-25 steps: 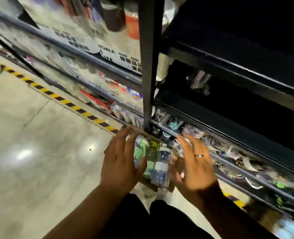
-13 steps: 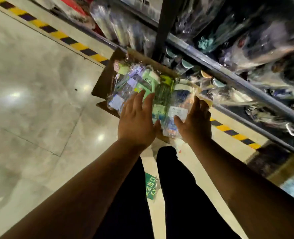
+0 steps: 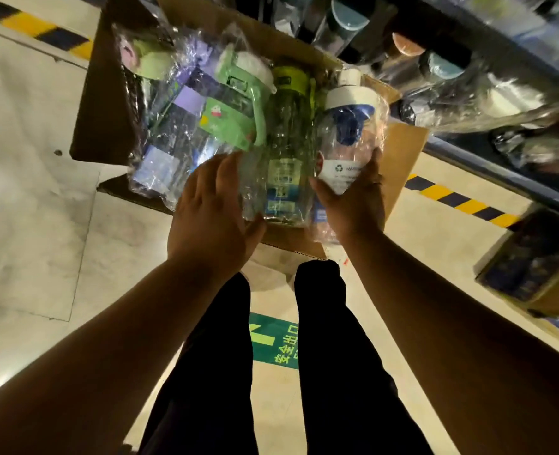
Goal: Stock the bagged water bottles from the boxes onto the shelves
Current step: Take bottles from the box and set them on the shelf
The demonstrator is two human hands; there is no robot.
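1 open brown cardboard box (image 3: 403, 152) holds 1 white-lidded clear bagged bottle (image 3: 347, 133), 1 yellow-green-lidded clear bagged bottle (image 3: 288, 142) and 1 green-lidded bagged bottle (image 3: 235, 103). The purple bagged bottles (image 3: 173, 126) overlap too much to count. 1 green floor sticker (image 3: 275, 343).

Right hand (image 3: 353, 201) grips right bottle (image 3: 345, 136) at its lower end, in box (image 3: 403, 149). Middle bottle (image 3: 286, 152) just left of grip, touching. Left hand (image 3: 206, 208) flat against its left side. More bagged bottles (image 3: 186, 119) further left. Shelf (image 3: 485, 165) beyond and right of grip. Second box (image 3: 534, 264) well right, on floor.
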